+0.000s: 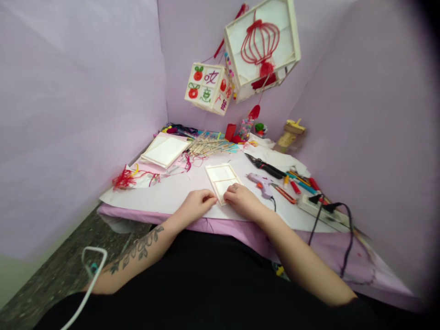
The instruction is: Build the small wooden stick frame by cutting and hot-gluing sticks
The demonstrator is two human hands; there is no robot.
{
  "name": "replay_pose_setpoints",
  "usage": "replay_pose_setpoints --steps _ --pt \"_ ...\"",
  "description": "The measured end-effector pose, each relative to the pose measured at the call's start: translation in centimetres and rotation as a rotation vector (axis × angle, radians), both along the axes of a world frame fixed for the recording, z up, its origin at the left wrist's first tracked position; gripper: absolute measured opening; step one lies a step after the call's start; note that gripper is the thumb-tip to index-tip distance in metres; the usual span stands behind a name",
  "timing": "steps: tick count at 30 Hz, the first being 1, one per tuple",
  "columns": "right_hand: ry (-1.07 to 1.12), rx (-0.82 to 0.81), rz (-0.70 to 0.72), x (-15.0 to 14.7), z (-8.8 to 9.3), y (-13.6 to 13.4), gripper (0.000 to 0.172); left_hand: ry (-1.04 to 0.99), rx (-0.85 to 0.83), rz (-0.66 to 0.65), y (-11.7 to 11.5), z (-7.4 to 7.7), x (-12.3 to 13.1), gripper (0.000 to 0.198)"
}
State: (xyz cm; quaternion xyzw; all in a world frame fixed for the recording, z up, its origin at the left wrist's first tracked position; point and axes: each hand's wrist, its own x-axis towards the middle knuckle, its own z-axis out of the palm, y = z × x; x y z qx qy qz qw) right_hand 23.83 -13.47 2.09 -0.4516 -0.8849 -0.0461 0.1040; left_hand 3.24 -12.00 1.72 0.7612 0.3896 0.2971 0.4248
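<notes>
A small pale wooden-stick frame panel (222,178) lies flat on the white sheet covering the table (172,195). My left hand (199,204) rests at the panel's near left corner, fingers curled against its edge. On the near right corner sits my right hand (240,198), fingertips pressing on the frame. Both hands pinch the near end of the panel. The near edge of the frame is hidden under my fingers.
A second finished panel (165,150) and a pile of wooden sticks (209,145) lie farther back. A glue gun (261,183), pliers (266,167), pens (299,183) and a power strip (323,211) sit to the right. Red thread (125,178) lies left. Two paper lanterns (261,46) hang above.
</notes>
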Motion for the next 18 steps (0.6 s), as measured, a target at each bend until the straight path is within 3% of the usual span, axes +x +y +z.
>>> replay_pose_setpoints --steps 3,5,9,13,18 --pt "0.015 0.032 0.100 2.1 0.1 -0.5 0.017 0.074 0.370 -0.143 0.7 -0.2 0.3 0.017" --pt "0.067 0.044 0.108 3.2 0.1 -0.8 0.019 0.097 0.464 -0.251 1.0 -0.2 1.2 0.019" --pt "0.200 0.018 0.062 4.0 -0.1 -1.3 0.020 0.141 0.450 -0.356 2.0 -0.1 3.4 0.018" --pt "0.256 -0.073 -0.015 3.6 -0.2 -1.5 0.018 0.209 0.454 -0.330 3.4 0.0 5.1 0.015" --pt "0.167 -0.151 -0.104 3.0 -0.1 -1.3 0.018 0.174 0.334 -0.319 4.6 -0.6 5.5 0.011"
